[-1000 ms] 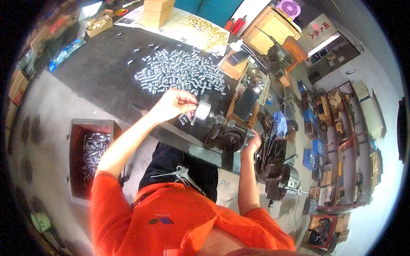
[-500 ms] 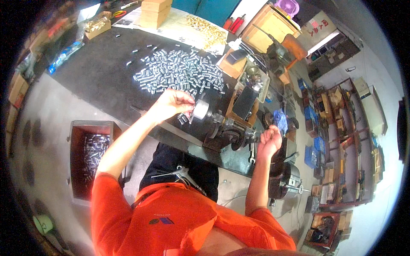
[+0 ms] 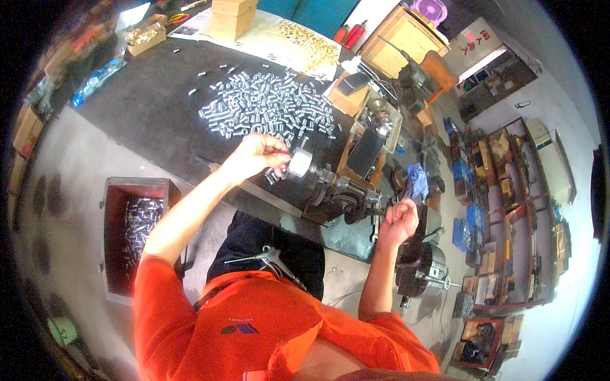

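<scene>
My left hand (image 3: 259, 155) is closed in a pinch at the face of a round silver chuck (image 3: 300, 162). Whatever sits between its fingertips is hidden. The chuck belongs to a small dark bench machine (image 3: 340, 197) at the bench's near edge. A few small metal sleeves (image 3: 274, 176) lie just under the fingers, and a big pile of silver sleeves (image 3: 264, 105) spreads beyond the hand. To the right of the machine my right hand (image 3: 400, 220) is curled into a fist below a crumpled blue rag (image 3: 417, 181). I cannot make out what that fist grips.
A wooden box (image 3: 136, 184) of metal sleeves stands low at the left. Brass-coloured parts (image 3: 309, 46) lie on paper at the back, beside stacked cartons (image 3: 232, 19). An open carton (image 3: 359, 159) is close behind the machine. An air blow gun (image 3: 270, 255) rests at my lap.
My right hand has moved a little toward me, away from the blue rag, and stays curled. The left hand holds its place by the chuck.
</scene>
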A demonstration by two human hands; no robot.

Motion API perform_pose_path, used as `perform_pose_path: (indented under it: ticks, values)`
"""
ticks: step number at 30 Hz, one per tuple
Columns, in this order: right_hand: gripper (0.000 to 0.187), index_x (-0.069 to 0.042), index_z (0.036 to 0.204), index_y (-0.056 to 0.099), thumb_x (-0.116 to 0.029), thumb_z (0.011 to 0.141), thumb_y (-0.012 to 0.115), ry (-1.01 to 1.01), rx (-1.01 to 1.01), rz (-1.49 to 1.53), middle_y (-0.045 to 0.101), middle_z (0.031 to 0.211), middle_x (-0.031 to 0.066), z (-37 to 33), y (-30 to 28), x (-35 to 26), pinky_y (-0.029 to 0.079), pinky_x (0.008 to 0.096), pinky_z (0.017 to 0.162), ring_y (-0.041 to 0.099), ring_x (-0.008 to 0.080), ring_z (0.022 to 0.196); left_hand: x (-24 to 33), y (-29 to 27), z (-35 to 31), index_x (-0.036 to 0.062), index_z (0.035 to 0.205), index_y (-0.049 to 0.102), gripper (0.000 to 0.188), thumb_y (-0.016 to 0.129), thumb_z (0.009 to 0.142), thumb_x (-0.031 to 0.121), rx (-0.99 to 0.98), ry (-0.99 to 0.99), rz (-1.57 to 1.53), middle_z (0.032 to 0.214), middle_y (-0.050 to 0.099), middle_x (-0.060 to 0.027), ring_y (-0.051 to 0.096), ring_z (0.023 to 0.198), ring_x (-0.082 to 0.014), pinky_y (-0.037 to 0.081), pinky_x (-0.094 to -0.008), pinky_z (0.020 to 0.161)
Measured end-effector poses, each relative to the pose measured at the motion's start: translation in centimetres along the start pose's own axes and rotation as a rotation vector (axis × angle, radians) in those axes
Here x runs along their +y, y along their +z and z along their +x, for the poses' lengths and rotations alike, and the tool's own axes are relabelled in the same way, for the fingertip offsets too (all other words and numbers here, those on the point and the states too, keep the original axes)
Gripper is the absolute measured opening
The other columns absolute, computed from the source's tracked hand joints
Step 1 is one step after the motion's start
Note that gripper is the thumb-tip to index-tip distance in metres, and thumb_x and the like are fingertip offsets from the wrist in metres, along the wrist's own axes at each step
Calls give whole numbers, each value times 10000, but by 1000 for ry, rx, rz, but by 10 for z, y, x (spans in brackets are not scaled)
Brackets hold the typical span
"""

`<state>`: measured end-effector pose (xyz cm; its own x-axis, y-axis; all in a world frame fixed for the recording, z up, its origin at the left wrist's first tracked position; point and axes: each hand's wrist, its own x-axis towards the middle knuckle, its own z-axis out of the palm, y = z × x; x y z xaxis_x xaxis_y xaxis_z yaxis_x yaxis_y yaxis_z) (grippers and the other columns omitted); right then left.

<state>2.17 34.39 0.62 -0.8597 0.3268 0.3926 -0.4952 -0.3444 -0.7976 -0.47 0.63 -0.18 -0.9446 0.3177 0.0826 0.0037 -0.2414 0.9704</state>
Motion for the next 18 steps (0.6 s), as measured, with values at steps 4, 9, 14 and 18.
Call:
perform_pose_path:
  ticks: [4, 9, 14, 18]
  values:
    - [175, -7, 795, 530, -161, 782, 446, 197, 57, 35, 281, 496, -44, -37, -20, 1, 172, 211, 345, 227, 55, 394, 0, 1, -1, -27, 848, 555, 98, 572, 791, 51, 9, 33, -65, 716, 577, -70, 571, 621, -127, 486, -259, 590]
    - [132, -30, 737, 545, -140, 757, 476, 451, 290, -119, 338, 519, -37, -44, -44, 54, 219, 206, 348, 301, 70, 409, -4, 3, 6, -13, 814, 564, 115, 578, 801, 100, 29, 87, -25, 718, 574, -52, 561, 606, -112, 465, -241, 580]
    - [154, -15, 730, 543, -121, 773, 440, 278, 297, -525, 457, 574, -2, 22, -14, 82, 324, 215, 434, 398, 84, 483, 1, 7, 6, -14, 783, 572, 110, 560, 812, 91, 91, 74, 1, 668, 566, -38, 544, 557, -88, 465, -226, 533]
    - [157, 34, 811, 564, -107, 778, 503, 93, 113, -176, 435, 540, -5, 51, -14, 64, 256, 207, 352, 364, 82, 408, 3, 10, 6, -18, 799, 569, 133, 557, 820, 113, 100, 75, -17, 647, 551, -30, 532, 530, -87, 474, -223, 515]
